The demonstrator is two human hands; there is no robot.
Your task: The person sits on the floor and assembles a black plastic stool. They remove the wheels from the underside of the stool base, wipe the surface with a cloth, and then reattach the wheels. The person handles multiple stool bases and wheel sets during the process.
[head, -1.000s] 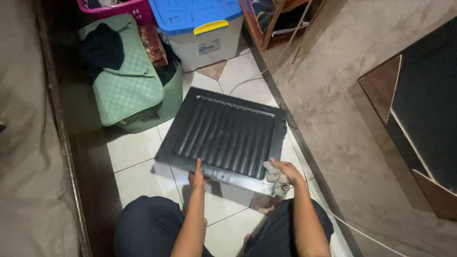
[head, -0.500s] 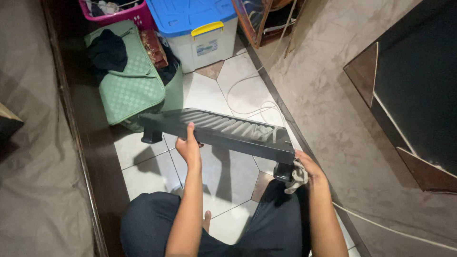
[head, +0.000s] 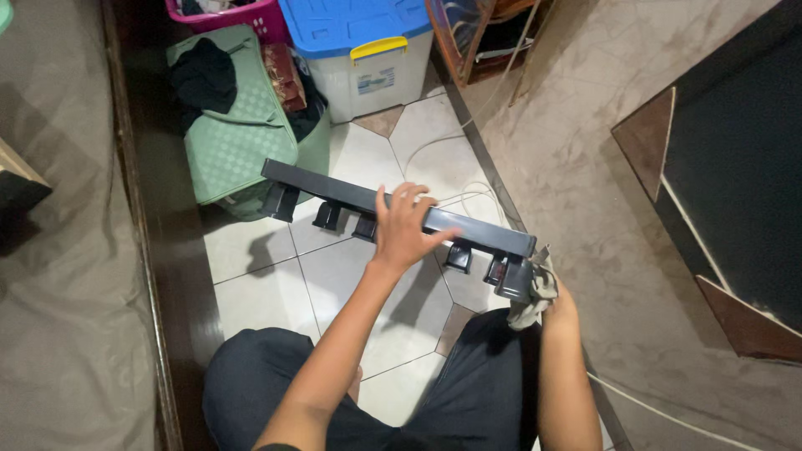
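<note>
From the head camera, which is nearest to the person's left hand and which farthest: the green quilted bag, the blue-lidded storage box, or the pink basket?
Measured from the left hand, which grips the dark panel:
1. Green quilted bag, on the floor to the left.
2. Blue-lidded storage box, straight ahead on the tiles.
3. Pink basket, at the top edge, behind the bag.

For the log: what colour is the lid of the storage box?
Blue, with a yellow latch; storage box, head view.

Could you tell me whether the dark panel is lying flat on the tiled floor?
No, the dark panel is lifted edge-on above the tiles, gripped by the left hand.
</note>
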